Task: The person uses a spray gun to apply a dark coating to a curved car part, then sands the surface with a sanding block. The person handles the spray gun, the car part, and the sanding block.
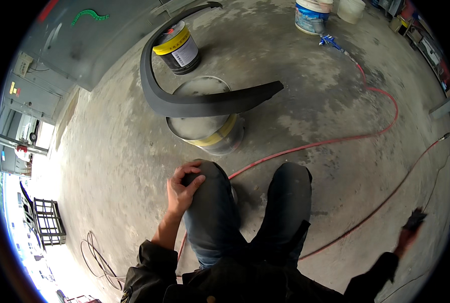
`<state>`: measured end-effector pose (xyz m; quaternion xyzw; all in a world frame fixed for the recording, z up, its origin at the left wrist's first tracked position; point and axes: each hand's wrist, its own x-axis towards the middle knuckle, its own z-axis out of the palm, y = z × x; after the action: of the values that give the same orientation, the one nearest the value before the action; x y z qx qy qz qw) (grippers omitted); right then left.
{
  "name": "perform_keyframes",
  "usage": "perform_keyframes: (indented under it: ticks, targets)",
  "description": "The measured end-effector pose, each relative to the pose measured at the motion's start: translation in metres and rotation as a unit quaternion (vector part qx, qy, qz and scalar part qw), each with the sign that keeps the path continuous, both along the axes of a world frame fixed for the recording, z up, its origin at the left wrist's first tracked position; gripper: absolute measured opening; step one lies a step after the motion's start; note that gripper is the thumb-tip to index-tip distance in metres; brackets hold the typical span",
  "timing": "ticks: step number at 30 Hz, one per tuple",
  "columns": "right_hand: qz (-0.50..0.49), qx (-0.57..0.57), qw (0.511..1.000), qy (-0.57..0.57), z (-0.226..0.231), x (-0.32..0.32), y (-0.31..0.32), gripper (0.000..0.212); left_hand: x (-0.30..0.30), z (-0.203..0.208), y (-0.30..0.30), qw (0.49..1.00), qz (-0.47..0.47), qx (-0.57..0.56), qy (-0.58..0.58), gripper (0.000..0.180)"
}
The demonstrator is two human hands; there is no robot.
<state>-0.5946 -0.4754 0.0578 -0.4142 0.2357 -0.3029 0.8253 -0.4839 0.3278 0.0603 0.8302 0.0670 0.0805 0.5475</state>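
Left grip (181, 190) apart on knee (204, 177) — right grip (405, 239) clamped on dark object (415, 218) — strip (204, 104) overhangs drum (197, 127), floor (116, 136) around.

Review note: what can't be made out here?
In the head view:
Dark thing at the right hand: its kind, blurred.
Near bucket: part of its top, covered by the curved dark strip.
Red hose: a stretch, hidden behind the left leg.
Blue-and-white bucket: its far rim, cut off by the upper edge.
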Motion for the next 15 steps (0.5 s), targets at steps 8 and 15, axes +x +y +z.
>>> perform_keyframes:
  ticks: [8, 15]
  targets:
    - [0.224, -0.247, 0.703, 0.628, -0.159, -0.028, -0.021, 0.086, -0.037, 0.019, 0.004, 0.979, 0.049, -0.128, 0.153, 0.019]
    - [0.194, -0.116, 0.963, 0.144, 0.058, 0.054, 0.000, 0.058, -0.013, 0.016, 0.021, 0.973, 0.031, 0.008, 0.229, 0.039]
